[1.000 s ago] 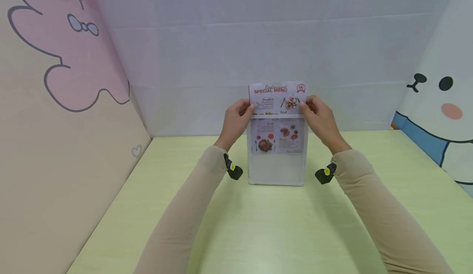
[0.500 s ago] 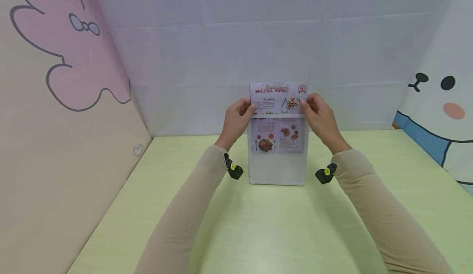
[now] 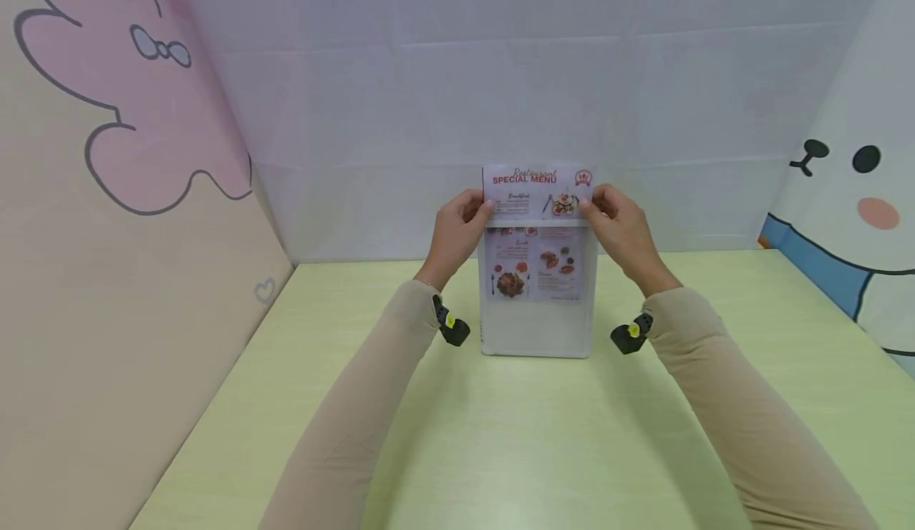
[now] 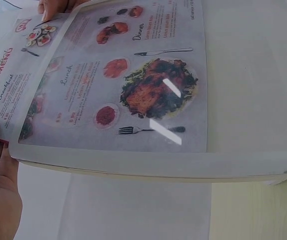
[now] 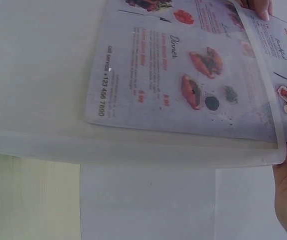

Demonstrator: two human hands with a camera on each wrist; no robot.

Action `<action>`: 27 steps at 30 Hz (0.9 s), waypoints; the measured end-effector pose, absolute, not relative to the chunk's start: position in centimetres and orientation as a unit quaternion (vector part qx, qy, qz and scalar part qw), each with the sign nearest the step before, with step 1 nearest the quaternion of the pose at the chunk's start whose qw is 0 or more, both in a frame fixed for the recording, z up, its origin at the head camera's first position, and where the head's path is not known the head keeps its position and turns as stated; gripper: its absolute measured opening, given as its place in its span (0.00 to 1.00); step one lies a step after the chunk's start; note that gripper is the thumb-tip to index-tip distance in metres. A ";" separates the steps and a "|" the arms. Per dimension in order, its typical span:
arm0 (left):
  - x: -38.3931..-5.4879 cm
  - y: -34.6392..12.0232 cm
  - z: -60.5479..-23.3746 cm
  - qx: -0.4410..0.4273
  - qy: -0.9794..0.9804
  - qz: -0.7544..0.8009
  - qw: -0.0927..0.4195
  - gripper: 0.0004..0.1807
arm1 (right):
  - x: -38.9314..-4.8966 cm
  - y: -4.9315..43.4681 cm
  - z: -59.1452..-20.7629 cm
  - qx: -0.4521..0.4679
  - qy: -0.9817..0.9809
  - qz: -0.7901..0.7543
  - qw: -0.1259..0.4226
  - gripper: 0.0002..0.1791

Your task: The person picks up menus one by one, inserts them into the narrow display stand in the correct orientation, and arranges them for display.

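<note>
A printed menu sheet [image 3: 538,196] is partly inside a white-edged, clear-fronted sign holder [image 3: 536,330] that stands on the table. Its title part sticks out above the holder's top rim, and its lower part shows through the clear front. My left hand [image 3: 457,232] pinches the menu's left edge close to the holder's upper corner. On the other side my right hand [image 3: 623,232] pinches the right edge, thumb on the printed face. In the left wrist view the menu's bottom edge lies partway down the holder, with bare white below it. Fingers behind the sheet are partly hidden.
The pale yellow-green table [image 3: 493,442] reaches back to a white cloth wall [image 3: 429,117]. A panel with a pink cartoon animal [image 3: 136,101] stands at left, and one with a white cartoon animal [image 3: 879,188] at right. Small black wrist cameras hang under both sleeves.
The menu has slid slightly down into the holder, its top edge now a little lower and its bottom edge nearer the holder's base. Both hands keep their hold and barely move.
</note>
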State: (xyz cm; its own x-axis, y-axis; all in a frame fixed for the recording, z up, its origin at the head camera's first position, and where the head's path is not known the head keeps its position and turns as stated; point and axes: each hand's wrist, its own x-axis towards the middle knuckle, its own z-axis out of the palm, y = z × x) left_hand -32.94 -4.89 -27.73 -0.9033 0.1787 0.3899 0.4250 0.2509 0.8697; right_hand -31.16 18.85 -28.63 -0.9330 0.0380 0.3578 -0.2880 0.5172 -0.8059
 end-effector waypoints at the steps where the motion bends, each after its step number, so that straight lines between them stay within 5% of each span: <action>1: -32.9 -4.9 -27.7 -0.192 -0.784 -0.581 0.106 0.13 | -31.1 18.8 -28.6 0.073 -0.854 0.488 0.166 0.20; 27: -34.2 -5.0 -28.6 -0.182 -0.785 -0.582 0.109 0.13 | -31.2 18.8 -28.5 0.071 -0.852 0.492 0.163 0.22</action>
